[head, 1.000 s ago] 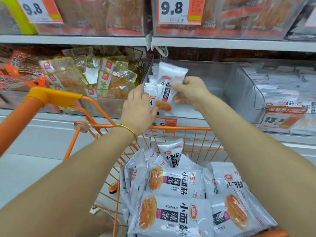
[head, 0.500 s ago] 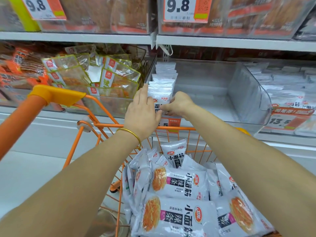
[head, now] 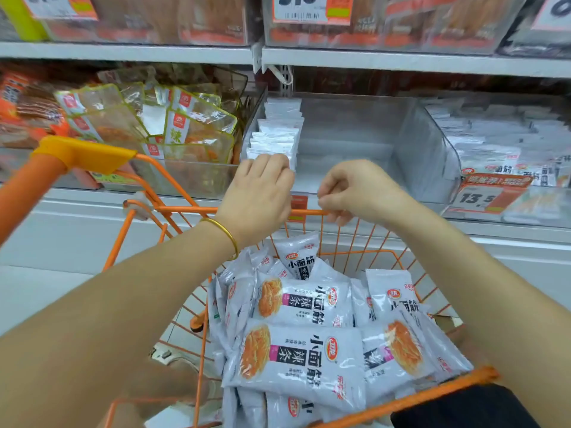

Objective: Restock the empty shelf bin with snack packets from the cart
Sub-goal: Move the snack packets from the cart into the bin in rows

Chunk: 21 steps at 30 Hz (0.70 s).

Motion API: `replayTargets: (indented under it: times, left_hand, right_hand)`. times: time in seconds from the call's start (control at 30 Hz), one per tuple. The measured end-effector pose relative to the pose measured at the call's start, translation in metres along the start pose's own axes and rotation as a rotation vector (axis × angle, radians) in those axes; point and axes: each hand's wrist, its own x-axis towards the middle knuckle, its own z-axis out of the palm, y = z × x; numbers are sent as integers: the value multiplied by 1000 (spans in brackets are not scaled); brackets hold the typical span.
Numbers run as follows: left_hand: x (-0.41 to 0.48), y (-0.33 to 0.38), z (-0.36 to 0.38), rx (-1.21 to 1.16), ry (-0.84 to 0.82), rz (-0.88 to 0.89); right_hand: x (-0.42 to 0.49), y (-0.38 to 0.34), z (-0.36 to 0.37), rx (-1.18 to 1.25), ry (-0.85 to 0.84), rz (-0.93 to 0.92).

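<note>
A clear plastic shelf bin (head: 426,149) holds one upright row of white snack packets (head: 278,131) along its left wall; the remainder of its floor is bare. My left hand (head: 259,193) hovers in front of that row's near end with loosely curled fingers, and I cannot see a packet in it. My right hand (head: 355,193) is beside it, over the bin's front lip, fingers loosely curled and holding nothing. Below both hands, the orange wire cart (head: 185,209) is piled with several grey-white snack packets (head: 302,356).
The cart's yellow-orange handle (head: 83,152) juts in at the left. A bin of green-edged clear packets (head: 191,125) sits left of the target bin, and a bin full of white packets (head: 494,143) sits right, with a 13.5 price tag (head: 482,196). Another shelf (head: 401,61) runs overhead.
My right hand set its packet into the row at the bin's left and let go. Both hands have since pulled back toward the cart, and my left fingers have curled.
</note>
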Motion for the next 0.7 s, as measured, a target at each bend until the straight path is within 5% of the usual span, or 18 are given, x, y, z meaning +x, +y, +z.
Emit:
replayTargets:
  times: [0.13, 0.23, 0.4, 0.53, 0.7]
  left_hand:
    - [-3, 10, 0, 30, -36, 90]
    - [-6, 14, 3, 14, -55, 118]
    - [-6, 10, -1, -62, -56, 108]
    - [2, 6, -7, -501, -59, -111]
    - [22, 13, -10, -1122, -492, -360]
  right_hand:
    - [-13, 30, 29, -703, -415, 47]
    - [-11, 52, 47, -748, -532, 27]
    - [-9, 46, 27, -398, -271, -63]
    - [-7, 37, -2, 222, -30, -55]
    - [7, 30, -14, 797, -63, -23]
